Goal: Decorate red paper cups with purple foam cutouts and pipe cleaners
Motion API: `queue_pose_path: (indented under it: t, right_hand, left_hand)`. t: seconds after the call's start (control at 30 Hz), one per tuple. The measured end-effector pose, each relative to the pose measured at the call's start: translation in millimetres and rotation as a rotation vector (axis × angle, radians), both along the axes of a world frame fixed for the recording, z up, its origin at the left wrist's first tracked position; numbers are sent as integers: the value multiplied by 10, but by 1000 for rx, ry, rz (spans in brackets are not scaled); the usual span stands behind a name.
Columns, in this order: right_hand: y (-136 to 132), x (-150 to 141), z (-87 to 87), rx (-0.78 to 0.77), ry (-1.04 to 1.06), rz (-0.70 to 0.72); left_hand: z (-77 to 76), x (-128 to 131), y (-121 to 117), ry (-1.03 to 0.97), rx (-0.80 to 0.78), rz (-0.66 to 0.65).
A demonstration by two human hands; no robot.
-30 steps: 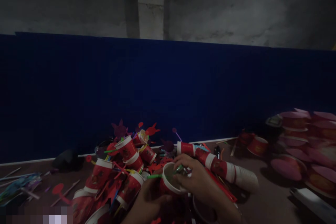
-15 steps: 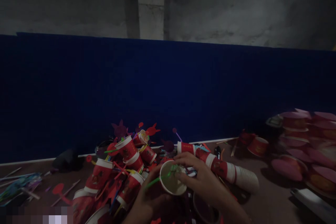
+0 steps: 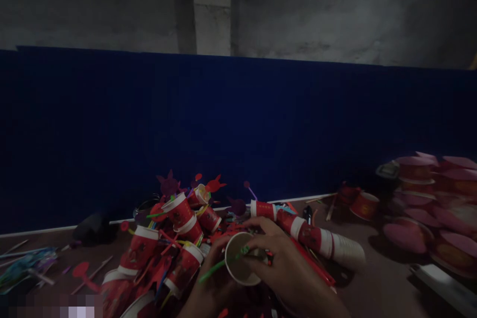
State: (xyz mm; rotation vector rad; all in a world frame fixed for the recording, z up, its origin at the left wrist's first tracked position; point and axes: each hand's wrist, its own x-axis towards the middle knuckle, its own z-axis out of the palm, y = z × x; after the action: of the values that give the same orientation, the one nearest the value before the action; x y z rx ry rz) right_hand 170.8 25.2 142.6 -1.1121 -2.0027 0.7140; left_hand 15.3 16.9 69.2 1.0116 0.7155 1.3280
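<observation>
A paper cup (image 3: 238,273) is tilted so its open mouth faces me. My left hand (image 3: 210,278) wraps round its left side. A thin green straw (image 3: 214,271) crosses the cup's left rim, one end outside and a crinkled end inside. My right hand (image 3: 278,258) reaches over the right rim, fingers bent into the mouth and closed at the straw's inner end. The exact fingertip contact is partly hidden. Red paper cups (image 3: 188,263) with coloured straws and cut-out shapes lie heaped to the left.
A nested stack of red and white cups (image 3: 328,243) lies to the right. Pink-topped red tubs (image 3: 415,174) are piled at far right, near a white box-like object (image 3: 441,280). Straws and wrappers (image 3: 32,263) lie at left. A blue panel (image 3: 238,129) stands behind the table.
The cup has shifted slightly down and turned. More of the green straw shows outside the rim, and its crinkled inner part has become smaller. My right hand has moved a little lower.
</observation>
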Motion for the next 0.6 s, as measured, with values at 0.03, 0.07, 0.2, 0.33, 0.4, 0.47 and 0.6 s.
queue_pose_path:
  t: [0.03, 0.07, 0.2, 0.33, 0.4, 0.47, 0.6]
  right_hand:
    - [-1, 3, 5, -1, 0, 6]
    - [-2, 7, 11, -1, 8, 17]
    - [-5, 36, 46, 3, 104, -10]
    - [40, 89, 53, -100, 256, -109]
    - [88, 114, 26, -178, 307, -122]
    - [143, 128, -20, -247, 297, -129]
    - [231, 104, -121, -318, 297, -98]
  left_hand:
    - [14, 9, -5, -22, -29, -32]
    - [23, 17, -6, -43, -48, -49]
    - [-10, 12, 41, -49, -7, 48]
    - [-116, -39, 134, -36, -38, 116]
    - [-164, -62, 177, -34, -100, 187]
    - [-196, -74, 204, -51, -148, 248]
    - [-236, -75, 219, -95, -161, 226]
